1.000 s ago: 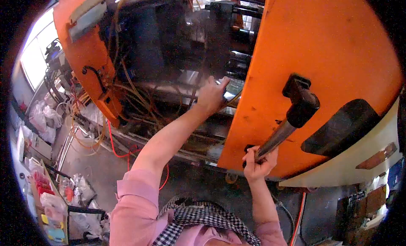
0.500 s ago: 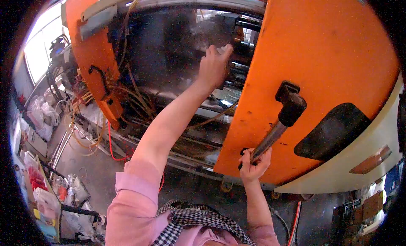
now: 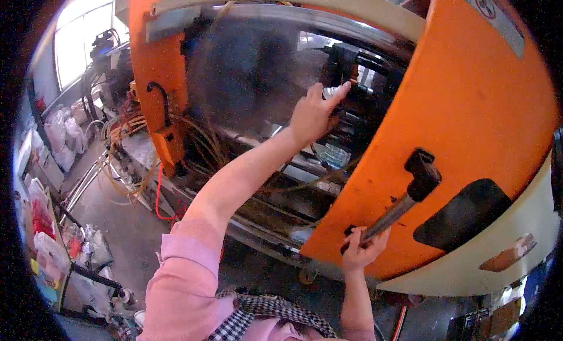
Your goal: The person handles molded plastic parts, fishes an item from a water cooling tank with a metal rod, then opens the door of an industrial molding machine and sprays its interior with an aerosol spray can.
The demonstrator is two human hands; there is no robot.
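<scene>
My left hand reaches into the opening of a large orange machine, its fingers closed round a small whitish thing. Most of that thing is hidden by the hand; it could be the top of a spray can. A grey haze hangs before the dark metal block inside the opening. Lower right, my right hand is wrapped round the lower end of a grey bar handle with black mounts. This handle is fixed to the orange door of the machine.
Yellowish hoses hang at the opening's left side, beside an orange panel. A clear plastic piece lies low inside the machine. Plastic bags and other clutter stand at the left. A red cable runs down to the floor.
The view has shifted, so the machine appears further right and lower. My left hand stays inside the opening and my right hand stays on the handle. The whitish puff near the left hand has thinned.
</scene>
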